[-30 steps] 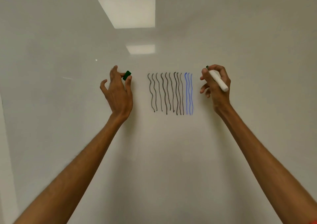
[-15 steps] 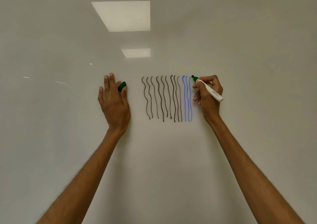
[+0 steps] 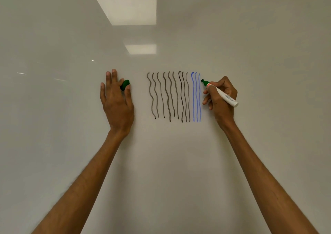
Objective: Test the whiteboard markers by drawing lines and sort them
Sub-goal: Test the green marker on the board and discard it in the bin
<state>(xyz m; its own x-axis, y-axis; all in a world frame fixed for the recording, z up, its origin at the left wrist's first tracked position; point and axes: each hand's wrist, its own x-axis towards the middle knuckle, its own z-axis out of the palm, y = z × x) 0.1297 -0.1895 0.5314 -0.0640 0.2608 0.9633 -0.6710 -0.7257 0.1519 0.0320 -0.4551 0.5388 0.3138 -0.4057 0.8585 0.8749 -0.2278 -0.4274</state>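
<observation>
A whiteboard fills the head view. Several wavy black lines and three blue lines are drawn on it. My right hand grips a white marker with a green tip, and the tip sits at the board just right of the top of the blue lines. My left hand rests against the board left of the lines, fingers straight, with the green cap pinched between two fingers.
Two ceiling lights reflect in the upper board. Bare board surface lies to the right of the blue lines and below the drawing.
My right hand brought the marker tip left to the board beside the blue lines. My left hand settled flat against the board, still with the green cap.
</observation>
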